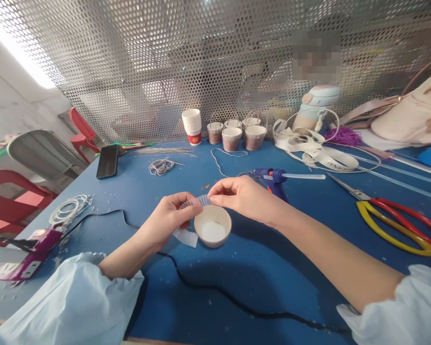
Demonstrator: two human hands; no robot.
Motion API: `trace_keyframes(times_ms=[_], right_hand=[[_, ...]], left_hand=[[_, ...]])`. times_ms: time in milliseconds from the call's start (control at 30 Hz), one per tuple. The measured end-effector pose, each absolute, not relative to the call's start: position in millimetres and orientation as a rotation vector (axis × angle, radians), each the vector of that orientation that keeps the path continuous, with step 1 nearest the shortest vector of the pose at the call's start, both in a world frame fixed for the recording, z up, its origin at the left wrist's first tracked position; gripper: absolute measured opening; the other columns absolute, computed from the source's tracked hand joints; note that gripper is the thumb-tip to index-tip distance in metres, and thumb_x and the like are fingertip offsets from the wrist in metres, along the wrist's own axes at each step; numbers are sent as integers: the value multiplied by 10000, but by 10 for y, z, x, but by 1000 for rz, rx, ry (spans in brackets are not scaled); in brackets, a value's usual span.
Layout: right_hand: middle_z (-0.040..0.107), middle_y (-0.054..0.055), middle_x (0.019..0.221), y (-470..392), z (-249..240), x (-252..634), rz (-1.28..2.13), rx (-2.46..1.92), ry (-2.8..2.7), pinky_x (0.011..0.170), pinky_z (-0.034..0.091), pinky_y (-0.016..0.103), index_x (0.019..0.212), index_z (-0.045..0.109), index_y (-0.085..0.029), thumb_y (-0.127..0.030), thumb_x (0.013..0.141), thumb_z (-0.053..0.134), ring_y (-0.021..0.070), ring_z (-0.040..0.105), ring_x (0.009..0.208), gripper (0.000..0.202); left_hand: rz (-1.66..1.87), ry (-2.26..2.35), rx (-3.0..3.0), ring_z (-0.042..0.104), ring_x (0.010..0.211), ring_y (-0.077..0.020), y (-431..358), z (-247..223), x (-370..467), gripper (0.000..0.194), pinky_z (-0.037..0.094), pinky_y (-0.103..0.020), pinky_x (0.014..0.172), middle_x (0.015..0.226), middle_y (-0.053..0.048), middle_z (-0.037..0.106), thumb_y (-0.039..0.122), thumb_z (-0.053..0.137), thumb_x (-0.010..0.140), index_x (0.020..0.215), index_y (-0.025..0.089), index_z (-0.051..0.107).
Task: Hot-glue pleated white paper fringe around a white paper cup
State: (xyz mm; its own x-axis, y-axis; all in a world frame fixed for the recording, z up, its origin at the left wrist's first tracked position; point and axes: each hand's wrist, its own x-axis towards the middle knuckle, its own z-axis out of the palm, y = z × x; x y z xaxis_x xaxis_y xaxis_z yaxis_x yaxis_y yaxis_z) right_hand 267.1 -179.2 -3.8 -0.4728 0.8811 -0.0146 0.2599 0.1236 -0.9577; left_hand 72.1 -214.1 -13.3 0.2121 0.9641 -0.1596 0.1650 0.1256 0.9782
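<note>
A pleated, see-through whitish strip (187,238) curls around the far left side of a small white paper cup (213,229), which stands mouth up on the blue table. My left hand (174,211) pinches the strip between thumb and fingers at the cup's left. At the cup's far rim, my right hand (233,194) has its thumb and fingertips closed on the strip's other end. Just behind my right hand lies a blue glue gun (273,181) with a clear glue stick (305,177) poking out of its back.
Large scissors with red and yellow handles (398,225) lie at right. Toward the back stand stacked paper cups (191,125), several wrapped cups (232,139) and a bottle (316,105). White ribbon (319,153) is heaped nearby. A black cord (219,288) crosses the front; a phone (107,161) lies left.
</note>
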Motion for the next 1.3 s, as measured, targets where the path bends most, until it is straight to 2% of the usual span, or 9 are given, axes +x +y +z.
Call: trace_keyframes(times_ms=[300, 600, 967, 1300], right_hand=[[553, -45, 631, -1868, 58, 2624, 1202, -1232, -1925, 569, 361, 239, 709, 637, -170, -215, 787, 615, 86, 450, 584, 93], [602, -36, 670, -1916, 56, 2603, 1018, -1250, -2006, 598, 380, 251, 707, 634, -185, -151, 780, 578, 98, 491, 607, 98], [654, -24, 730, -1924, 44, 2604, 761, -1215, -2121, 656, 385, 265, 679, 620, -192, -102, 791, 566, 108, 522, 647, 154], [667, -6, 764, -1896, -13, 2600, 701, -1188, -2156, 662, 376, 274, 667, 600, -187, -102, 798, 560, 115, 525, 674, 161]], left_hand=[[852, 1288, 1336, 384, 543, -69, -2157, -140, 754, 189, 305, -192, 471, 632, 30, 477, 313, 648, 731, 684, 150, 567], [891, 1406, 1373, 357, 506, -56, -2199, -113, 809, 186, 260, -192, 469, 573, 57, 445, 317, 639, 693, 684, 149, 560], [916, 1494, 1446, 371, 532, -65, -2235, -151, 862, 161, 293, -192, 478, 585, 52, 474, 300, 622, 692, 703, 153, 557], [988, 1556, 1515, 426, 552, -84, -2240, -178, 913, 126, 337, -201, 498, 590, 46, 505, 266, 607, 686, 656, 169, 532]])
